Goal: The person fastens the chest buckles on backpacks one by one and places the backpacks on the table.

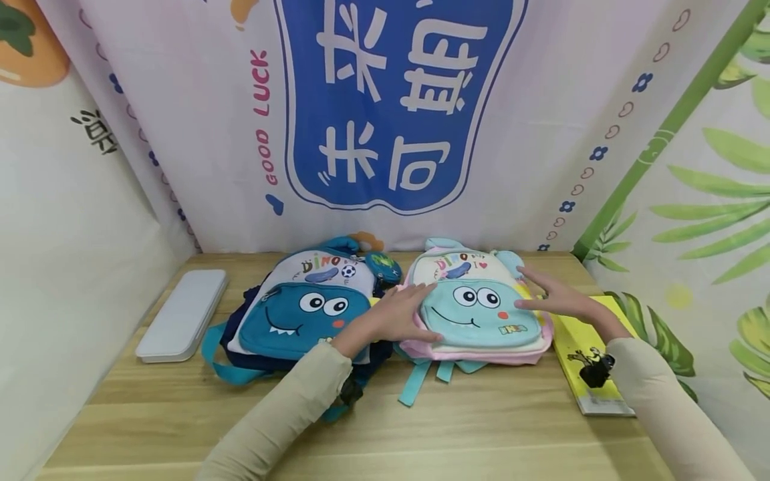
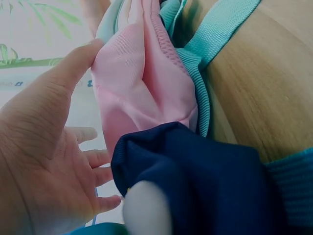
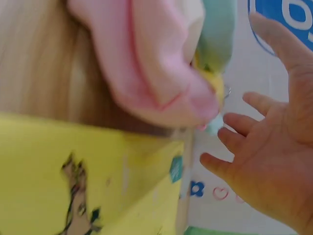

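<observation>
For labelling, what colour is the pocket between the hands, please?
The pocket is mainly pale turquoise, clearest in the head view.

The near tabletop [image 1: 475, 427] offers passage, while the blue backpack [image 1: 301, 304] blocks the left of the mint backpack [image 1: 475, 312].

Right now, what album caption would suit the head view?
Left hand and right hand flank the pastel backpack, beside the blue backpack.

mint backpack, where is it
In the head view, the mint backpack lies right of centre on the table, between the blue backpack and the yellow book.
</observation>
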The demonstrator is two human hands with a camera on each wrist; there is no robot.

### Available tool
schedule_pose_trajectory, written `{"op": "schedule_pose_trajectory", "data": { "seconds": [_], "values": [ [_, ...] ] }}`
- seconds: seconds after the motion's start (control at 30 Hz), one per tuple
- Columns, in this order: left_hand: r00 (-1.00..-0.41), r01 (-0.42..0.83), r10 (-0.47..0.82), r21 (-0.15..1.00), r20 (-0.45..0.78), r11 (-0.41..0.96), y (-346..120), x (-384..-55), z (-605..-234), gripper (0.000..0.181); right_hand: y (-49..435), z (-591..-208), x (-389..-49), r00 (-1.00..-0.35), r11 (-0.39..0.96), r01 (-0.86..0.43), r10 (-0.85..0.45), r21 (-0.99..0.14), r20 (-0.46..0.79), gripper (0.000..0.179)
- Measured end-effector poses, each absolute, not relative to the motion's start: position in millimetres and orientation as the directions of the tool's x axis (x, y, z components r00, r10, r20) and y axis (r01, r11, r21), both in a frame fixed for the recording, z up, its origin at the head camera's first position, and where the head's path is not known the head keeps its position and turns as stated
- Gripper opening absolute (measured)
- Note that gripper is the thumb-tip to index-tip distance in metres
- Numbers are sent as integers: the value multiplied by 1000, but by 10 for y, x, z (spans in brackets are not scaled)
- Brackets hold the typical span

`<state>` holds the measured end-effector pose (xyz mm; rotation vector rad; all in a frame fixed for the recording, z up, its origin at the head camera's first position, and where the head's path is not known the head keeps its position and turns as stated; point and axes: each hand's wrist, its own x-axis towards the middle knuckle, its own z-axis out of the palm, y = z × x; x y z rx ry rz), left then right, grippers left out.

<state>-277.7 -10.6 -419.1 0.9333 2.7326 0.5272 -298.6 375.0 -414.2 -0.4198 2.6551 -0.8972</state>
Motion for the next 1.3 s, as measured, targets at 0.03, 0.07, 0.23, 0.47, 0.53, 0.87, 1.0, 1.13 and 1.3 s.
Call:
{"op": "schedule_pose_trajectory", "data": {
  "seconds": [0.03, 0.07, 0.23, 0.47, 0.53, 0.87, 1.0, 1.13, 1.3],
  "values": [
    [-778, 547, 623, 399, -82, 736, -107, -2776, -4193, 108, 3776, -4160, -2978, -906, 766, -175, -372, -619, -204, 96],
    [-777, 545, 624, 406, -85, 734, -109, -2770, -4191, 108, 3796, -4174, -2969, -899, 766, -169, -377, -620, -220, 97],
    [-773, 538, 628, 429, -94, 726, -108, -2748, -4177, 107, 3867, -4194, -2907, -871, 770, -142, -395, -621, -290, 101],
    [-775, 542, 624, 406, -95, 736, -103, -2738, -4173, 105, 3906, -4192, -2863, -834, 736, -188, -469, -650, -290, 114],
    [-776, 546, 624, 397, -93, 738, -101, -2738, -4177, 104, 3905, -4188, -2850, -822, 730, -205, -490, -652, -291, 122],
    [-773, 551, 628, 394, -92, 736, -92, -2730, -4163, 99, 3895, -4207, -2767, -819, 739, -182, -479, -649, -316, 140],
    [-770, 546, 631, 414, -96, 728, -87, -2745, -4152, 97, 3917, -4218, -2774, -832, 724, -183, -475, -665, -289, 133],
    [-767, 540, 634, 433, -99, 722, -85, -2770, -4156, 96, 3925, -4231, -2783, -842, 712, -168, -464, -682, -277, 126],
    [-765, 533, 637, 466, -92, 707, -87, -2782, -4164, 96, 3929, -4244, -2775, -852, 699, -150, -451, -699, -268, 121]
  ]
}}
